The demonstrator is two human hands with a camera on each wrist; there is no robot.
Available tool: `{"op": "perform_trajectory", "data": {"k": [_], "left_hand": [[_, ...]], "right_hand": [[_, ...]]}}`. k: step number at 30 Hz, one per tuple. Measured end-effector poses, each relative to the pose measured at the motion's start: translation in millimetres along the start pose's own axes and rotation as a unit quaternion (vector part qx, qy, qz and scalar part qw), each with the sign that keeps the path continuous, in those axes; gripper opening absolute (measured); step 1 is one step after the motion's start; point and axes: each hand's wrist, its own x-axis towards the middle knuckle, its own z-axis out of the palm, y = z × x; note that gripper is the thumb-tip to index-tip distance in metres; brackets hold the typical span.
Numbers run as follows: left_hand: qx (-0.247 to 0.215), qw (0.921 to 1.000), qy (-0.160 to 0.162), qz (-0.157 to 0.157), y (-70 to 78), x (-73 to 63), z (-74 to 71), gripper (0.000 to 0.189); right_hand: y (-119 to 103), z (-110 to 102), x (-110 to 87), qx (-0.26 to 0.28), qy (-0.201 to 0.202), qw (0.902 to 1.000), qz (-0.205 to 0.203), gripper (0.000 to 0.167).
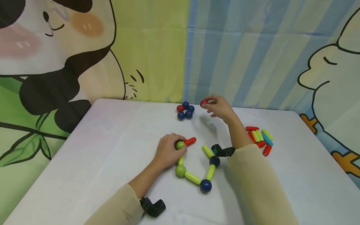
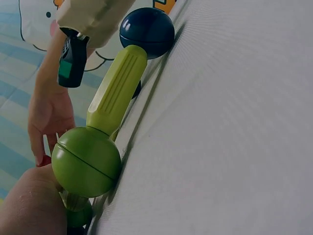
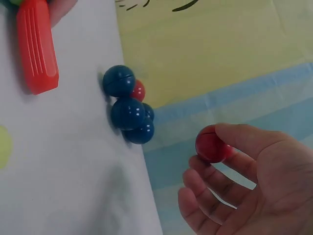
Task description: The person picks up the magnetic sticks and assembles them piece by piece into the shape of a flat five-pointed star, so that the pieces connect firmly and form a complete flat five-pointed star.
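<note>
Left grip [image 1: 170, 149] curls round the far green ball [image 1: 180, 145] of a chain [image 1: 192, 178] on the surface [image 1: 87, 175], a red rod [image 1: 190, 141] jutting from that ball, while farther off the right grip [image 1: 220, 108], thumb and finger close, pinches a red ball [image 1: 203, 102] in the air near the loose balls [image 1: 189, 114].

With my right hand [image 1: 220, 108] I pinched a glossy red ball [image 3: 210, 145], raised off the table [image 1: 121, 134] near its far edge. My left hand [image 1: 169, 150] held a green ball [image 1: 180, 145] in an open, bent chain [image 1: 192, 178] lying mid-table. From it a red rod [image 1: 190, 141] pointed toward the right edge; yellow-green rods [image 1: 210, 172] linked it to a second green ball [image 1: 180, 171] and two dark blue balls [image 1: 206, 186].
</note>
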Motion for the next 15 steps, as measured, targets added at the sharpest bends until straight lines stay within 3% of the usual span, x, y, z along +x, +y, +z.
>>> {"op": "perform_trajectory", "data": {"k": [15], "left_hand": [[-0.008,1.0000,-0.001,-0.001,-1.0,-1.1,-0.2,0.024]], "right_hand": [[14.5,1.4,-43.1,-0.016,-0.040,0.9988,-0.023,0.046]]}}
